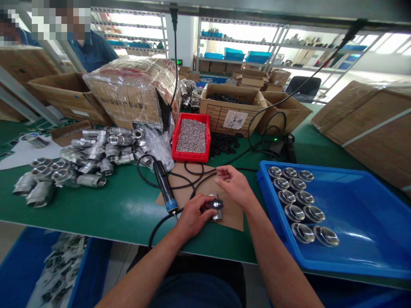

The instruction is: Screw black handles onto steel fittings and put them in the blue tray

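My left hand (194, 214) is closed around a small metal ball valve (217, 215) with a black handle (216, 204) on top. The valve rests on a flat sheet of brown cardboard (233, 216). Just above and to the right of it, my right hand (236, 186) hovers with curled fingers, thumb and forefinger close together; anything between them is too small to make out. A black electric screwdriver (164, 184) with a blue band lies left of my hands, its tip toward me. Beyond them stands a red bin (191, 156) full of small metal screws or nuts.
Several metal valve bodies (96, 152) are heaped at the left. Black handles (224, 143) lie beside the red bin, before a cardboard box (221, 109). A blue tray (369, 261) with metal fittings (303, 233) stands right. A black cable (189, 179) loops across the cardboard.
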Demonstrator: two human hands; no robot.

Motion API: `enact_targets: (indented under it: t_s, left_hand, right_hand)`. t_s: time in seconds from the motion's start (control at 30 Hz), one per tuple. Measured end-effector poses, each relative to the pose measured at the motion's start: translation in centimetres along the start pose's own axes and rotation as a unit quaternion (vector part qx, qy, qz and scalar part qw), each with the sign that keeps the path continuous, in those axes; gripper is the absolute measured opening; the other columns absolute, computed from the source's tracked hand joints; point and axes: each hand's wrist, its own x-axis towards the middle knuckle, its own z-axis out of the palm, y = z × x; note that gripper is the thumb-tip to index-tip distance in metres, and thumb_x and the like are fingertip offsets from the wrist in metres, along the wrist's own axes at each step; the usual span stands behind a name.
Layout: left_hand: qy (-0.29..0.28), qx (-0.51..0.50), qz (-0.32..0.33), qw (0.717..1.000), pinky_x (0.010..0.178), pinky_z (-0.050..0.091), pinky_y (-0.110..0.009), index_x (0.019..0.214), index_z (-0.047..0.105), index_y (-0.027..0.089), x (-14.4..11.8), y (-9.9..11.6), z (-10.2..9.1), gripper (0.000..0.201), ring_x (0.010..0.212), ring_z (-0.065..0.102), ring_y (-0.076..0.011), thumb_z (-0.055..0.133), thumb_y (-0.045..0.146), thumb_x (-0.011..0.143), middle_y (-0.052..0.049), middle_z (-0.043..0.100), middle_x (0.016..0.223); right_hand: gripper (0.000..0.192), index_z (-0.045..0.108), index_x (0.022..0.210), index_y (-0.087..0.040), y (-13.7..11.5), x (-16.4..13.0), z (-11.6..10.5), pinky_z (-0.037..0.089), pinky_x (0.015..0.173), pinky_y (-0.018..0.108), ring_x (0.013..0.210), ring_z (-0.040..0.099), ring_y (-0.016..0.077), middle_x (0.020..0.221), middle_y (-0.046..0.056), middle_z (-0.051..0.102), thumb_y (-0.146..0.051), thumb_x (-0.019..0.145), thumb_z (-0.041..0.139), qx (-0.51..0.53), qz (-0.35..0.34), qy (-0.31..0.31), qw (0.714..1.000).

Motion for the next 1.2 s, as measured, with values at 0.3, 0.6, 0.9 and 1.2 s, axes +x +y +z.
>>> enact_targets:
  t_s: [0.3,0.6,0.9,1.2]
  left_hand:
    - [0.011,0.0,0.006,1.0,0.071,0.047,-0.026,0.11,0.069,0.021,0.0,0.2,0.0,0.032,0.075,0.057,-0.0143,0.072,0.018,0.078,-0.002,0.061,0.088]
    - [0.012,-0.02,0.0,1.0,0.072,0.045,-0.027,0.109,0.07,0.022,-0.1,0.3,0.0,0.033,0.076,0.057,-0.0147,0.073,0.017,0.077,-0.002,0.062,0.089]
    - [0.012,0.0,0.007,1.0,0.072,0.047,-0.027,0.109,0.069,0.02,0.0,0.6,-0.1,0.031,0.076,0.058,-0.0151,0.072,0.019,0.078,-0.002,0.062,0.088]
    - [0.002,-0.005,0.0,1.0,0.074,0.047,-0.028,0.112,0.068,0.022,0.0,-0.2,0.0,0.033,0.077,0.058,-0.0146,0.071,0.02,0.079,-0.001,0.061,0.087]
  right_hand:
    - [0.026,0.068,0.111,-0.014,-6.7,13.9,5.5,0.019,0.111,0.053,0.118,0.052,0.0332,0.117,0.018,0.069,-0.018,0.089,0.054,-0.453,-0.196,-0.033,0.869]
    - [0.031,0.069,0.1,-0.013,-6.4,17.6,5.6,0.036,0.103,0.049,0.111,0.059,0.0264,0.108,0.011,0.069,-0.041,0.093,0.058,-0.483,-0.163,-0.032,0.86]
    - [0.034,0.069,0.108,-0.017,-7.5,13.2,3.3,0.044,0.089,0.032,0.102,0.064,0.0229,0.113,0.012,0.071,-0.02,0.097,0.038,-0.338,-0.187,0.054,0.921]
    - [0.017,0.068,0.093,-0.02,-1.6,1.4,0.7,0.049,0.066,0.026,0.068,0.065,0.0154,0.077,0.0,0.071,-0.021,0.083,0.054,-0.143,-0.1,0.044,0.984]
